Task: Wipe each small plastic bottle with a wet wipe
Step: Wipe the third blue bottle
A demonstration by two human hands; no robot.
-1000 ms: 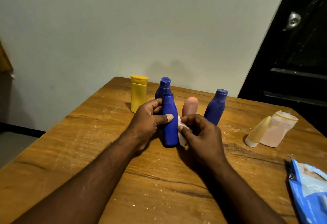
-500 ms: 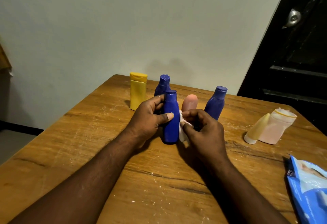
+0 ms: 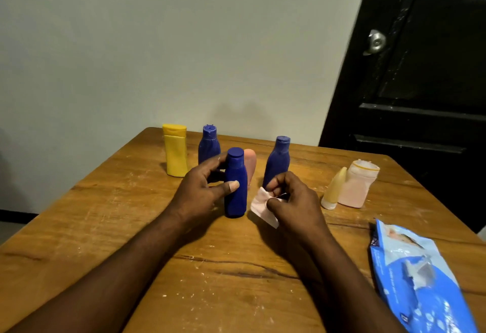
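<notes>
A blue bottle (image 3: 236,188) stands upright on the wooden table (image 3: 105,227), and my left hand (image 3: 202,190) grips it with thumb in front and fingers behind. My right hand (image 3: 292,201) pinches a small white wet wipe (image 3: 261,206) just right of that bottle, a little apart from it. Behind stand a yellow bottle (image 3: 175,150), a second blue bottle (image 3: 209,144), a pink bottle (image 3: 250,164) and a third blue bottle (image 3: 278,161).
A cream tube (image 3: 333,190) and a pale pink bottle (image 3: 357,184) sit together at the right. A blue wet wipe pack (image 3: 418,280) lies at the table's near right edge. A black door (image 3: 420,69) rises behind the table on the right.
My right hand has pulled the wipe away from the blue bottle's side to the right. My left hand keeps its grip on the bottle.
</notes>
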